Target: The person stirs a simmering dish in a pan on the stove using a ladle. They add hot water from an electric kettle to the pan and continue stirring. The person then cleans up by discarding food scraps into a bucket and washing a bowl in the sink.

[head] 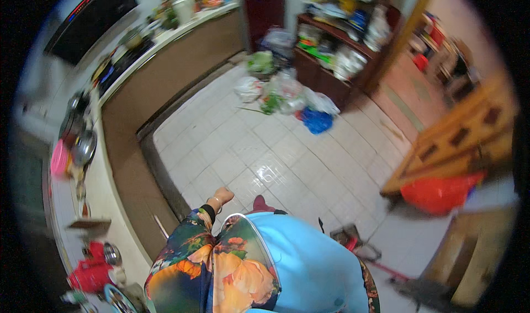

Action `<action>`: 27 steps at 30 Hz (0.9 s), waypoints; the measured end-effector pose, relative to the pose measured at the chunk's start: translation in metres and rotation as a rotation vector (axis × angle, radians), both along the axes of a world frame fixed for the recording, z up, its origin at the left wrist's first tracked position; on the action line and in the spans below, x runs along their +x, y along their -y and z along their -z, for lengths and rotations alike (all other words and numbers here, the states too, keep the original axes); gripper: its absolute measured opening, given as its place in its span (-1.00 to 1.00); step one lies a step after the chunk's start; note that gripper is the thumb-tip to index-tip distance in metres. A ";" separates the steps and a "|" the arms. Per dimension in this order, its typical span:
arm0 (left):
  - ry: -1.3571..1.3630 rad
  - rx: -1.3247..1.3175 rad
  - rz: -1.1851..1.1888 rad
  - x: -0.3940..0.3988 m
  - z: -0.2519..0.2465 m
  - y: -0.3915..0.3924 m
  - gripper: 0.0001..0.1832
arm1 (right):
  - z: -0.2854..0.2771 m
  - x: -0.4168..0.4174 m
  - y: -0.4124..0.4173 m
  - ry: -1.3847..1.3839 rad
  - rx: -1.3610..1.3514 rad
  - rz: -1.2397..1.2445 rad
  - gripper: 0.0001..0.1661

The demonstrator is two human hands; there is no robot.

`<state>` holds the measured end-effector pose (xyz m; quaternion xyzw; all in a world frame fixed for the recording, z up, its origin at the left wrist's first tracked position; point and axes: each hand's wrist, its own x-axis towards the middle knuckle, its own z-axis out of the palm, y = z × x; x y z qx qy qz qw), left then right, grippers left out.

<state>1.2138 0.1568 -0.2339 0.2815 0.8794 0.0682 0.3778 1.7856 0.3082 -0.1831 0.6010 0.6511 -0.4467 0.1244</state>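
Observation:
My left hand [223, 195] hangs over the tiled floor [265, 155], its fingers curled in, and nothing shows in it. A bracelet circles the wrist below a dark cuff and a flower-patterned sleeve [198, 234]. My right hand is out of view. A light blue apron [306, 255] covers my front and hides much of the floor under me. The toe of one dark red shoe [260, 204] pokes out past the apron. Left of my hand runs a brown cabinet front [136, 172] under a pale countertop [108, 155].
Plastic bags and leafy greens [271, 102] lie on the floor by a dark red shelf unit [323, 81]. An open wooden door [451, 143] stands at right near a red bag [441, 193]. A red thermos [89, 275] and a steel bowl [85, 147] sit on the counter.

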 end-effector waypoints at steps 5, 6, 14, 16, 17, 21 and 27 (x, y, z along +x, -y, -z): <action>0.013 -0.322 -0.340 -0.046 0.038 0.088 -0.49 | 0.011 -0.105 -0.104 0.073 -0.043 -0.043 -0.72; 0.036 -0.348 -0.389 -0.049 0.044 0.106 -0.48 | 0.012 -0.131 -0.124 0.084 -0.044 -0.061 -0.73; 0.033 -0.184 -0.707 -0.071 -0.006 0.150 -0.59 | 0.078 -0.362 -0.249 -0.151 -0.235 -0.155 -0.87; -0.026 -0.159 -0.676 -0.068 0.016 0.161 -0.65 | 0.071 -0.440 -0.251 -0.115 -0.259 -0.264 -0.86; -0.068 -0.133 -0.676 -0.061 0.022 0.160 -0.65 | 0.069 -0.470 -0.254 -0.103 -0.275 -0.330 -0.86; 0.223 -0.315 -0.624 -0.032 0.064 0.170 -0.56 | 0.080 -0.563 -0.263 -0.067 -0.343 -0.518 -0.88; 0.357 -0.386 -0.911 -0.008 0.107 0.160 -0.52 | 0.081 -0.652 -0.318 0.027 -0.295 -0.861 -0.86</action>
